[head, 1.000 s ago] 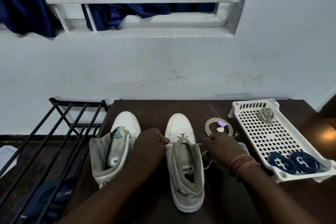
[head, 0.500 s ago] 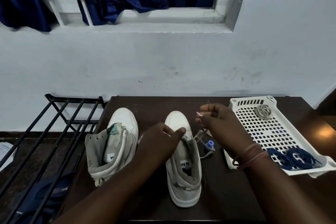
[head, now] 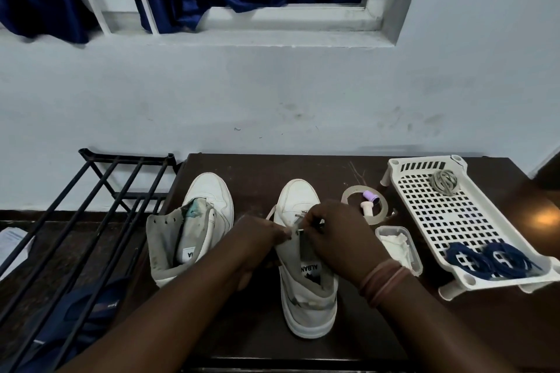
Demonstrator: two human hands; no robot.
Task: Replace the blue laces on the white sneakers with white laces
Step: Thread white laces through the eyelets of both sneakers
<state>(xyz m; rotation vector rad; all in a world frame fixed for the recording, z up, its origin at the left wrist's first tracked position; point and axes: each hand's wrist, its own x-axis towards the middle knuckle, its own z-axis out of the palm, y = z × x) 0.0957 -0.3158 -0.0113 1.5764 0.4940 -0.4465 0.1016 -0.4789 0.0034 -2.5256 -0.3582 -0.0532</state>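
Note:
Two white sneakers stand on the dark table, toes toward the wall. The left sneaker has no lace and its tongue is stained. Over the right sneaker both hands meet at the eyelets. My left hand holds the shoe's left flap and my right hand pinches the tip of a white lace at an eyelet. Part of that lace trails off the shoe's left side. Two coiled blue laces lie in the near end of a white perforated tray.
A tape roll with a small purple cap inside and a clear tub of white cloth sit between shoe and tray. A grey coil lies at the tray's far end. A black metal rack stands left of the table.
My right hand came down from above the toe, where it had pulled the lace up, back to the eyelets. My left hand shifted slightly on the shoe's flap.

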